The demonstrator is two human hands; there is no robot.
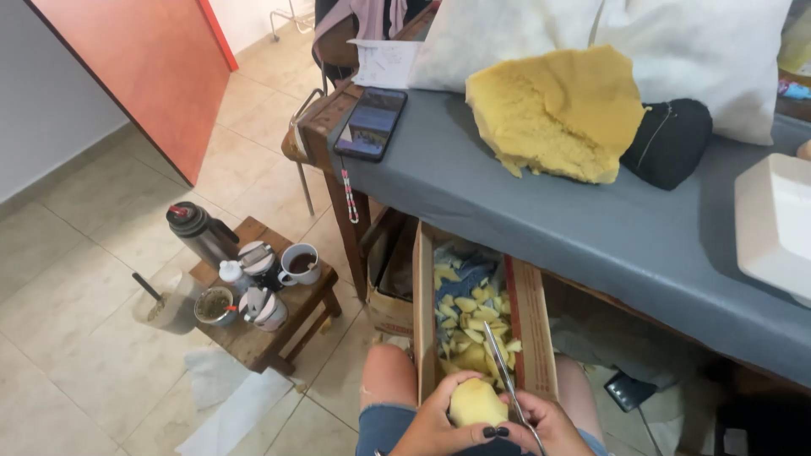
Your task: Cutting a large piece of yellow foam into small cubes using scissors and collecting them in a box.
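Here both hands grip: left (435, 422) foam piece (476, 402), right (553, 426) scissors (504, 367) above box (530, 325).

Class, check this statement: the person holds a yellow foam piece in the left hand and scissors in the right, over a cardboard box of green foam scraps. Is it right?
Not quite. In the head view the scraps in the cardboard box are yellow, not green. The left hand does hold the yellow foam piece, and the right hand holds the scissors.
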